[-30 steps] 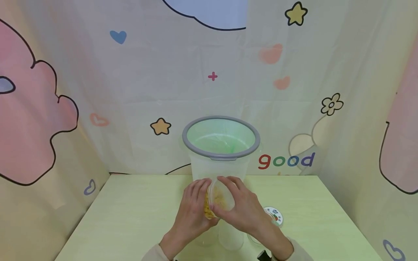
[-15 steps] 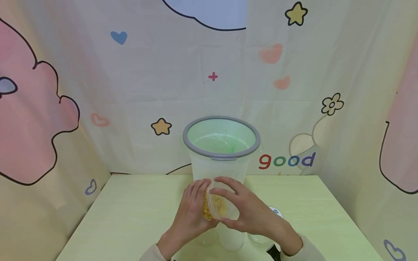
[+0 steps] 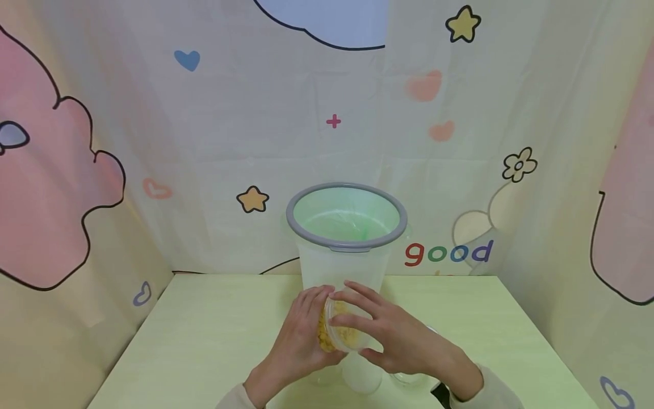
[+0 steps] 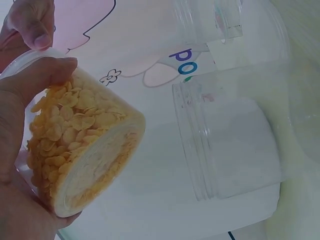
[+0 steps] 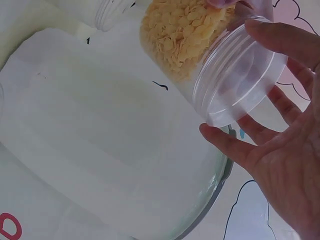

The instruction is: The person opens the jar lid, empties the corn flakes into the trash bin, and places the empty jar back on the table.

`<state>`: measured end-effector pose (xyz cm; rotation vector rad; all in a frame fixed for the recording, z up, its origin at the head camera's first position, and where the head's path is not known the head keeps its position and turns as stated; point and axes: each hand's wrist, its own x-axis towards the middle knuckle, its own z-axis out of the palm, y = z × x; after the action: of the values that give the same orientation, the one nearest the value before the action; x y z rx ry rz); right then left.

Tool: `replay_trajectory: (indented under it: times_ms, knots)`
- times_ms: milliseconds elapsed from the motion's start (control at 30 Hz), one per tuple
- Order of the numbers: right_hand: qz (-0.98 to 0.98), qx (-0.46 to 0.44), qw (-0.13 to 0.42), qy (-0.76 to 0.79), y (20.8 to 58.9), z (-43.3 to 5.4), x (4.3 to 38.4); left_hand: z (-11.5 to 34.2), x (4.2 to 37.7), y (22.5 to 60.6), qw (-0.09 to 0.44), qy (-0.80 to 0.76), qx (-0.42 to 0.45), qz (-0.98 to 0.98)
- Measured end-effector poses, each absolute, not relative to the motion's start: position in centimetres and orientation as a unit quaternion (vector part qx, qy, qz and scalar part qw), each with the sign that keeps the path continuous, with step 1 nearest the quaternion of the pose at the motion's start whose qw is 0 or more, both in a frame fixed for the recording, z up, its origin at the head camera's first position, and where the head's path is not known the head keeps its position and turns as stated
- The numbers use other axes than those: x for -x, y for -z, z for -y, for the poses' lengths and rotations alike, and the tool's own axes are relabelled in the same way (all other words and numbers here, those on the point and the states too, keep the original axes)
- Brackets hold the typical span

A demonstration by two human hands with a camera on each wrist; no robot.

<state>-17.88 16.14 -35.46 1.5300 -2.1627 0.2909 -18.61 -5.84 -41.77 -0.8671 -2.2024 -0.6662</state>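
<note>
In the head view my left hand [image 3: 305,332] grips a clear round jar [image 3: 325,332] from the left side. Yellow flakes [image 4: 75,122] like cornflakes fill much of it, and the jar is tilted on its side above the table. A clear lid [image 5: 245,75] with a ridged rim caps the end facing my right hand [image 3: 395,335]. The right fingers are spread around that lid, fingertips at its rim on opposite sides, and its palm is away from the lid's flat face.
Just beyond the hands stands a pale green see-through bucket [image 3: 347,245] with a grey rim. Clear jars [image 3: 361,376] [image 4: 240,145] stand on the pale table [image 3: 204,329] below the hands. Part of a round clear piece [image 3: 406,378] shows under the right forearm. A printed curtain hangs behind.
My right hand's fingers have spread wider around the lid and the hand has shifted slightly right and down. The left hand still holds the jar, a little lower.
</note>
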Motion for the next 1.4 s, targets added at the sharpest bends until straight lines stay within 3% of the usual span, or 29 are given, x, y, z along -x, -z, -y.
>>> replay_trajectory:
  times_ms: [367,633,867,1033,1400]
  knots:
    - [0.806,-0.51,0.264,-0.143,35.7,-16.0,17.4,5.9,18.6,41.7,0.334,0.262,0.327,0.844]
    - [0.877,-0.307,0.269,-0.252,35.7,-14.3,16.1,5.9,18.6,41.7,0.376,0.239,0.308,0.841]
    - [0.931,-0.181,0.2,-0.246,35.6,-12.8,15.8,5.9,18.9,41.9,0.412,0.211,0.303,0.833]
    - [0.937,-0.17,0.177,-0.249,35.7,-12.3,16.1,5.7,18.9,41.9,0.426,0.198,0.305,0.828]
    - [0.912,-0.243,0.205,-0.26,36.0,-12.7,16.5,5.6,18.9,41.9,0.428,0.189,0.304,0.83]
